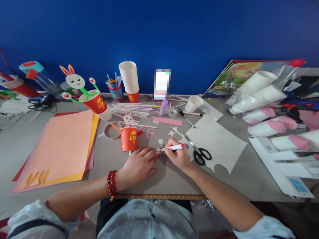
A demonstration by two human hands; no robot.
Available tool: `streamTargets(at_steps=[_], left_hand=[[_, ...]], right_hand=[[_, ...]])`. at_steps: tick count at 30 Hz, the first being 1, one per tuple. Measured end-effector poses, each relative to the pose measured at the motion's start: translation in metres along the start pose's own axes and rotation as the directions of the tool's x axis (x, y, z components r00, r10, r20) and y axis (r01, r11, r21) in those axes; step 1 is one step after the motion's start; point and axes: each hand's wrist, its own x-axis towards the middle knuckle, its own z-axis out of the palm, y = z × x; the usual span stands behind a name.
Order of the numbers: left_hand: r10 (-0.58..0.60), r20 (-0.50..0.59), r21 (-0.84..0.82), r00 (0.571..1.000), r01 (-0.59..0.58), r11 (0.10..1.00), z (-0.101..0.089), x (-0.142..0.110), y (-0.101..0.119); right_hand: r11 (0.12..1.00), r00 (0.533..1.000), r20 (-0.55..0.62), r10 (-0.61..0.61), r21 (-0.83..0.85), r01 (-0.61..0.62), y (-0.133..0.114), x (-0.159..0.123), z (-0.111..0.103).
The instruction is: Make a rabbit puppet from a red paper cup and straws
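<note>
A small white paper cutout [159, 151] with red marking on it lies on the gray surface [171, 184], between the two hands. The right hand [178, 156] has its fingers closed around a white marker [175, 147] with a red end, its tip at the cutout. The left hand [138, 164] lies palm down, fingers extended and close together, the fingertips at the cutout's left edge; a red bead bracelet [112, 184] circles that wrist.

Just above the cutout is a round white paper piece [160, 141]. To the left, near the left hand, stands a red paper cup [129, 139] topped by a rabbit face [128, 119], with a roll of tape [105, 132] beside it. On the right, black-handled scissors [195, 146] lie at a white sheet [219, 139] with curved cuts in its edge.

Farther back are a pink paper strip [168, 120], a purple glue stick [163, 108], scattered straws [134, 109] and a tall stack of white cups [129, 78]. Colored paper sheets [62, 142] lie at far left, below a larger rabbit cup [93, 101]. Plastic-wrapped white cups [258, 99] lie at far right.
</note>
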Motion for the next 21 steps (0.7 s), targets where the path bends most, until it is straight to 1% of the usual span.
streamTargets(at_steps=[4,9,16,21], left_hand=[[-0.002,-0.004,0.003,1.000,0.002,1.000,-0.0006,-0.0001,-0.0004],[0.001,0.002,0.000,1.000,-0.001,1.000,-0.0002,-0.0002,-0.0009],[0.001,-0.014,0.001,1.000,-0.001,1.000,0.0003,-0.0015,-0.0003],[0.006,-0.021,0.002,1.000,-0.006,1.000,0.0002,-0.0007,-0.0013]], right_hand=[[1.000,1.000,-0.001,-0.009,0.006,0.009,0.0020,0.0000,0.0001],[0.999,1.000,-0.020,-0.006,0.051,0.007,0.0024,-0.0005,0.0002],[0.998,0.998,0.036,-0.052,0.048,0.051,0.0019,-0.0014,-0.0015],[0.998,0.998,0.053,-0.034,0.056,0.031,0.0018,-0.0014,-0.0012]])
